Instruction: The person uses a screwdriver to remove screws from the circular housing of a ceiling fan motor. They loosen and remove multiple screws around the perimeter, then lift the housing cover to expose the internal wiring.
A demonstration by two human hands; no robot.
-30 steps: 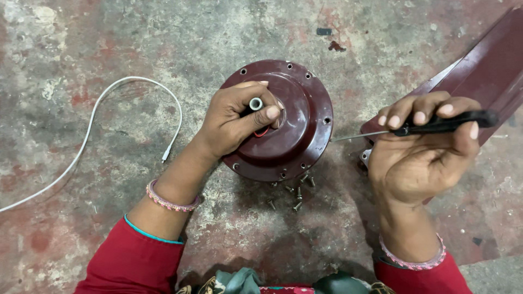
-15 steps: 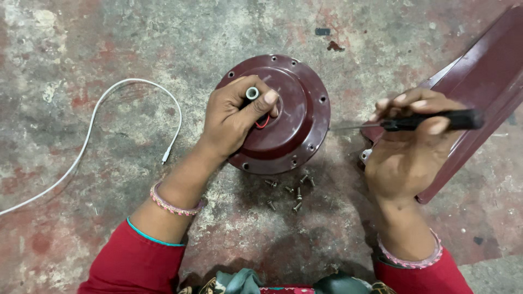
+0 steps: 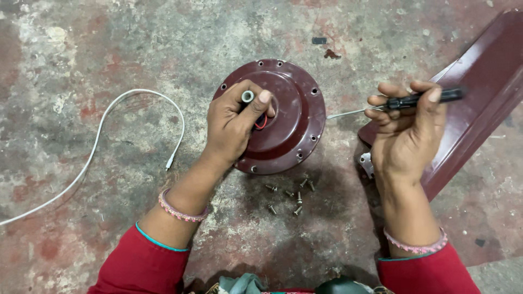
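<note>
A round maroon fan motor housing (image 3: pixel 294 117) lies on the concrete floor. My left hand (image 3: pixel 234 125) grips its central metal shaft (image 3: pixel 247 97), with a red wire showing under the thumb. My right hand (image 3: pixel 406 133) holds a black-handled screwdriver (image 3: pixel 419 99) level, its thin metal tip pointing left toward the housing's right edge without touching it. Several loose screws (image 3: pixel 291 196) lie on the floor just in front of the housing.
A maroon fan blade (image 3: pixel 479 81) stretches from under my right hand to the upper right, with a metal bracket (image 3: pixel 366 162) at its near end. A white cable (image 3: pixel 109 125) curves across the floor on the left. Cloth lies at the bottom edge.
My right hand has lifted and drawn the screwdriver slightly away from the housing. My left hand keeps its hold on the shaft, and the housing has barely shifted.
</note>
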